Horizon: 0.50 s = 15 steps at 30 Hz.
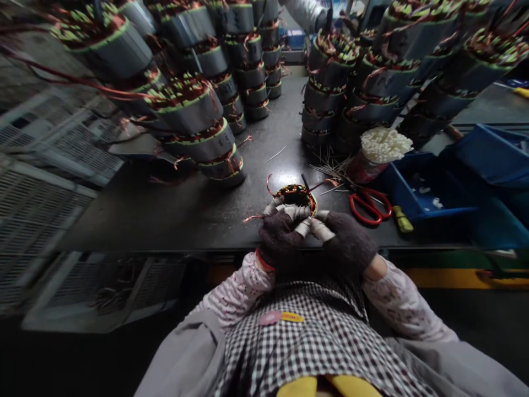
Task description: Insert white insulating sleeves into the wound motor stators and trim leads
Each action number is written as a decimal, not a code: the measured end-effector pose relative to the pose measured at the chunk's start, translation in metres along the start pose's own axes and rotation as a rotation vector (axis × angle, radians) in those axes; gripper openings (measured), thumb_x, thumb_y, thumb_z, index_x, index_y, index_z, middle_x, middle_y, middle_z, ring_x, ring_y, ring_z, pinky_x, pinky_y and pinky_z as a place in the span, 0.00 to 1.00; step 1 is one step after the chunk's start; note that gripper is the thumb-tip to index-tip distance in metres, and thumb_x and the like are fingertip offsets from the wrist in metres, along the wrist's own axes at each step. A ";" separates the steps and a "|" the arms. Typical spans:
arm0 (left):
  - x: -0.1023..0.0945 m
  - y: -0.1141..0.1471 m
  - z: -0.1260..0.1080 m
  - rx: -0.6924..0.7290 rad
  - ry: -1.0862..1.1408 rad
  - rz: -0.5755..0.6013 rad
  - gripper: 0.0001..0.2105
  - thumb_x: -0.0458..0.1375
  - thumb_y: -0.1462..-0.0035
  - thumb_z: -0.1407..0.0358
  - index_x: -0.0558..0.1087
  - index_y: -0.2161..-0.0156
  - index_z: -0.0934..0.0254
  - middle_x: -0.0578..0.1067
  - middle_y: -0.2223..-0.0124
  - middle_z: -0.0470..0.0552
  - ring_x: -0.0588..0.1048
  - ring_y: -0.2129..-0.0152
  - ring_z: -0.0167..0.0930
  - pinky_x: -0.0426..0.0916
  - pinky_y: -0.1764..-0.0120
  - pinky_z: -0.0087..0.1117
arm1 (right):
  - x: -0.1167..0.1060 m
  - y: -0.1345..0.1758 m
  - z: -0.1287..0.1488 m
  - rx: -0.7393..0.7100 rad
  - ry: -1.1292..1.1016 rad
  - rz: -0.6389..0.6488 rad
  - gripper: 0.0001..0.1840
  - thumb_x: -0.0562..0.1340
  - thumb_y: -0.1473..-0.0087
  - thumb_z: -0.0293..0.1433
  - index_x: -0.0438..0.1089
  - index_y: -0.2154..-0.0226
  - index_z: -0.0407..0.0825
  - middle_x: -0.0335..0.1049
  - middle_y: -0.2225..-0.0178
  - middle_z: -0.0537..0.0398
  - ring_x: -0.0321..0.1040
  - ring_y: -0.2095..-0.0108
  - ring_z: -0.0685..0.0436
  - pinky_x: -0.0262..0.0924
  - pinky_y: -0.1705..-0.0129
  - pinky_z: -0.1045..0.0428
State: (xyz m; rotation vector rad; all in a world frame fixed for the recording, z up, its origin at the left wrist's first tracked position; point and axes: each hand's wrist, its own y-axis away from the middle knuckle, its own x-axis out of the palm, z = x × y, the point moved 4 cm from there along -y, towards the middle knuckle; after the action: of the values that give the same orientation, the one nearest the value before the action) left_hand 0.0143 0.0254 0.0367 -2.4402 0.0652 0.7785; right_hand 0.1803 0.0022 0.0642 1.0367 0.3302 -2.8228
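Note:
A motor stator (309, 199) with copper windings stands on the dark table, close to its front edge. Several copper leads and a black sleeve stick out from its rim. My left hand (285, 226), in a dark glove with pale wrapped fingertips, curls over the near side of the stator and grips it. My right hand (345, 237), gloved and wrapped the same way, has thumb and finger pinched at the stator's near right edge. Whatever lies between those right fingertips is too small to make out. Both hands hide the front of the stator.
Stacked stators (190, 110) rise at the left, and more stacks (324, 105) at the right. Red-handled scissors (366, 208), a bundle of white sleeves (384, 146), loose thin needles (330, 165), a yellow-green bundle (402, 219) and a blue bin (430, 207) lie at the right.

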 end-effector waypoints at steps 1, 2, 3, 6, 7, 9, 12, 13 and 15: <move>0.001 0.000 -0.001 0.012 -0.009 -0.003 0.06 0.64 0.35 0.63 0.83 0.56 0.56 0.87 0.57 0.48 0.85 0.56 0.37 0.75 0.39 0.51 | 0.003 -0.003 -0.001 0.004 0.017 0.033 0.12 0.62 0.34 0.37 0.80 0.63 0.52 0.85 0.64 0.48 0.81 0.63 0.37 0.71 0.60 0.47; 0.001 -0.001 -0.002 0.025 -0.015 -0.009 0.06 0.64 0.35 0.64 0.84 0.56 0.56 0.87 0.57 0.48 0.85 0.56 0.38 0.75 0.38 0.51 | 0.004 -0.005 -0.002 0.011 0.029 0.037 0.10 0.62 0.36 0.34 0.81 0.62 0.52 0.86 0.62 0.48 0.81 0.62 0.37 0.71 0.59 0.46; 0.001 -0.001 -0.002 0.036 -0.019 -0.018 0.06 0.64 0.35 0.64 0.84 0.56 0.56 0.87 0.57 0.48 0.85 0.57 0.38 0.74 0.38 0.52 | 0.003 -0.004 -0.002 0.018 0.026 0.025 0.09 0.63 0.38 0.33 0.81 0.62 0.51 0.86 0.62 0.48 0.81 0.62 0.37 0.71 0.58 0.46; 0.001 -0.003 -0.002 0.029 -0.029 -0.029 0.05 0.63 0.34 0.63 0.83 0.58 0.57 0.87 0.60 0.48 0.85 0.59 0.37 0.73 0.37 0.52 | -0.007 0.007 0.002 0.028 -0.142 0.029 0.09 0.63 0.38 0.34 0.80 0.64 0.51 0.84 0.66 0.51 0.78 0.66 0.41 0.70 0.61 0.48; 0.001 -0.004 -0.002 0.026 -0.037 -0.019 0.05 0.63 0.34 0.63 0.83 0.59 0.57 0.87 0.60 0.47 0.85 0.60 0.36 0.73 0.37 0.52 | -0.010 0.011 0.003 0.048 -0.248 0.045 0.10 0.64 0.37 0.36 0.79 0.65 0.51 0.82 0.68 0.53 0.76 0.68 0.43 0.70 0.63 0.49; 0.002 -0.004 0.000 0.044 -0.072 0.004 0.06 0.62 0.33 0.62 0.83 0.57 0.57 0.87 0.59 0.48 0.85 0.57 0.37 0.72 0.35 0.52 | -0.013 0.014 0.002 0.118 -0.492 0.072 0.12 0.65 0.36 0.41 0.78 0.66 0.50 0.79 0.71 0.55 0.73 0.73 0.45 0.69 0.68 0.50; 0.001 0.000 0.004 0.109 -0.140 0.003 0.13 0.64 0.33 0.57 0.81 0.49 0.60 0.86 0.51 0.53 0.84 0.50 0.41 0.68 0.32 0.55 | -0.003 0.003 -0.009 0.171 -0.762 -0.003 0.18 0.68 0.40 0.48 0.76 0.65 0.51 0.77 0.71 0.56 0.70 0.75 0.47 0.69 0.71 0.50; 0.000 0.001 0.006 0.132 -0.156 0.003 0.15 0.65 0.34 0.55 0.80 0.47 0.61 0.86 0.50 0.55 0.83 0.48 0.42 0.67 0.31 0.55 | 0.004 -0.001 -0.013 0.162 -0.809 -0.015 0.19 0.69 0.40 0.50 0.76 0.64 0.51 0.78 0.69 0.55 0.71 0.73 0.46 0.71 0.69 0.49; 0.000 0.004 0.008 0.194 -0.170 0.021 0.14 0.65 0.34 0.55 0.79 0.49 0.61 0.86 0.51 0.55 0.83 0.49 0.42 0.67 0.30 0.55 | 0.017 -0.004 -0.019 0.136 -0.829 0.003 0.21 0.68 0.40 0.53 0.76 0.62 0.52 0.79 0.63 0.52 0.75 0.67 0.44 0.74 0.64 0.47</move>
State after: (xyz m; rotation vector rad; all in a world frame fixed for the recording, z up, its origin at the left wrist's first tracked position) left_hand 0.0095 0.0265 0.0295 -2.1863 0.0961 0.9410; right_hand 0.1787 0.0104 0.0401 -0.1761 0.0422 -2.9842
